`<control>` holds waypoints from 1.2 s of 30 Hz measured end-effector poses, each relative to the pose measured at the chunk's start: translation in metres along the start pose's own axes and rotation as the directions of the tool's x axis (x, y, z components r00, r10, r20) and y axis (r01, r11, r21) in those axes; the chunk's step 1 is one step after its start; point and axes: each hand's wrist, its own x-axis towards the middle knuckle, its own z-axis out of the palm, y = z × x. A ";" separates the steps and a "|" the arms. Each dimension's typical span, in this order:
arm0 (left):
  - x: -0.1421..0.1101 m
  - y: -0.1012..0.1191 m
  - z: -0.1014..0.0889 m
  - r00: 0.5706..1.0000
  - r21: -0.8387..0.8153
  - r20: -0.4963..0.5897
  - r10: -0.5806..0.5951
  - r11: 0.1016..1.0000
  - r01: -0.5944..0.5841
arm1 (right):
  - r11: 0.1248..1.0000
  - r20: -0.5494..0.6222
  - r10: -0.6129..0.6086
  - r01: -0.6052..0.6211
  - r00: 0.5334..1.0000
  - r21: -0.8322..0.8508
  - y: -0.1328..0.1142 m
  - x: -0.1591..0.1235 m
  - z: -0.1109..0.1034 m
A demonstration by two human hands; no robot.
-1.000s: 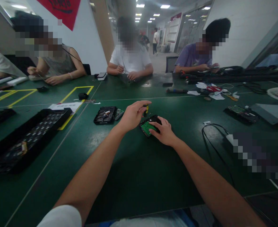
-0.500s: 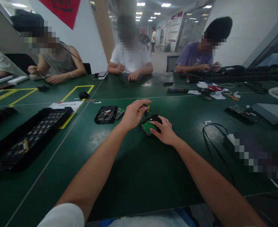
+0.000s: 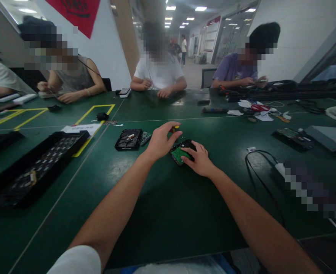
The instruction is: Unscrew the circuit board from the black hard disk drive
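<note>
My left hand [image 3: 162, 140] is closed round a small screwdriver [image 3: 176, 128] with a yellow and black handle, above the far left edge of a hard drive. Its tip is hidden. The hard drive [image 3: 178, 155] lies on the table with its green circuit board facing up. Over its right side, my right hand [image 3: 199, 158] grips the casing, fingers at the far edge and thumb at the near side. To the left lie a black drive casing [image 3: 128, 139] and a small circuit board [image 3: 145, 138].
A long black tray [image 3: 42, 163] with parts stands on the left of the green table [image 3: 168, 213]. At right are a cable [image 3: 250, 167], another drive [image 3: 292, 139] and a grey box [image 3: 328, 137]. Three co-workers sit opposite, including a person in white [image 3: 159, 72].
The screwdriver has tilted in my left hand, its yellow part now higher, and the thumb and fingers have shifted on it. My right hand stays on the hard drive.
</note>
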 end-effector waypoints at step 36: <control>0.000 -0.005 0.000 0.995 -0.072 0.079 0.052 0.996 -0.047 | 1.000 0.013 0.003 -0.002 1.000 -0.022 0.000 -0.001 -0.001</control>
